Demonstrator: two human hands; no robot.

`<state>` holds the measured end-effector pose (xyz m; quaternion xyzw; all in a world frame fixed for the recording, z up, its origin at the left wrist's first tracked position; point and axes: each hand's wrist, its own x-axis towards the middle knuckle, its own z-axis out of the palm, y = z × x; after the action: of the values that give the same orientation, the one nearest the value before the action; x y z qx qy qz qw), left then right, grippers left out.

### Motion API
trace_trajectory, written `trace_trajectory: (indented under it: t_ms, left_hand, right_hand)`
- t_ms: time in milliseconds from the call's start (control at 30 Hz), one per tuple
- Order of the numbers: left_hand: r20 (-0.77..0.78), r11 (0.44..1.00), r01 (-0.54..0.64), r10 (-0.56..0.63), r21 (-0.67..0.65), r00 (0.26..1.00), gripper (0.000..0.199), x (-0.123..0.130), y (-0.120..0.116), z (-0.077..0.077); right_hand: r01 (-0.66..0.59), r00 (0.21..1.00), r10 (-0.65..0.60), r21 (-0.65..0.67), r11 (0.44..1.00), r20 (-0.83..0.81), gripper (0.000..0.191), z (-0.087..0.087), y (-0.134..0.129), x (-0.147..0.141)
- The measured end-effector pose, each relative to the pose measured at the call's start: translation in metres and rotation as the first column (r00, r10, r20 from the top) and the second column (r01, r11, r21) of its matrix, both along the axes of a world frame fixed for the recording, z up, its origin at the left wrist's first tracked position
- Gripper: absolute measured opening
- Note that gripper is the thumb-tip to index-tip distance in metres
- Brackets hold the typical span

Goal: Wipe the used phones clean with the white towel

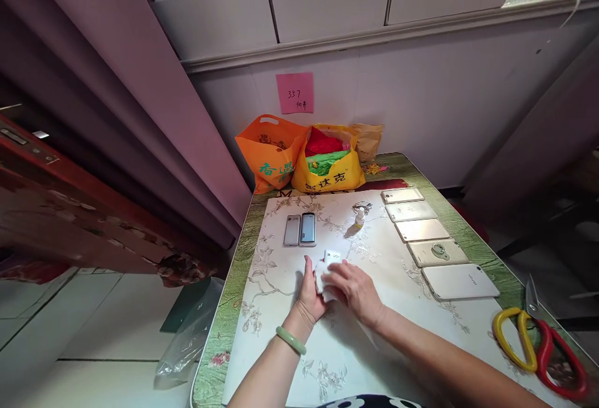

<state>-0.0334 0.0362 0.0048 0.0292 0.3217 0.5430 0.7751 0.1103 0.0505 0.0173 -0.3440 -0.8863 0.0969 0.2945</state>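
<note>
My left hand (309, 296) is wrapped round a small white mobile phone (332, 256), whose upper end with dark marks sticks out above the fingers. The rest of the phone is covered. My right hand (358, 289) presses a crumpled white tissue (324, 276) against it, fingers bent over the tissue. Beyond the hands, a silver phone (292, 231) lies beside a second phone with a bluish screen (307, 228). A small white spray bottle (360, 217) stands upright further back, to the right.
Several phones, among them a white one (461, 281), line the table's right side. Scissors (526, 339) with yellow and red handles lie at the right edge. An orange bag (271, 152) and a yellow bag (327, 171) stand at the back against the wall.
</note>
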Motion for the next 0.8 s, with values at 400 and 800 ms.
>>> trace_trajectory:
  t_ms: [400,800]
  left_hand:
    - [0.019,0.998,0.029,-0.030,0.064,0.999,0.075,0.001,-0.002,0.002]
    - [-0.005,1.000,-0.024,0.024,0.018,1.000,0.065,0.001,0.001,0.005]
  right_hand:
    - [0.134,0.991,-0.133,0.048,0.990,-0.026,0.023,-0.014,-0.014,0.027]
    - [0.168,0.985,-0.171,-0.112,0.979,-0.016,0.016,0.002,0.035,-0.006]
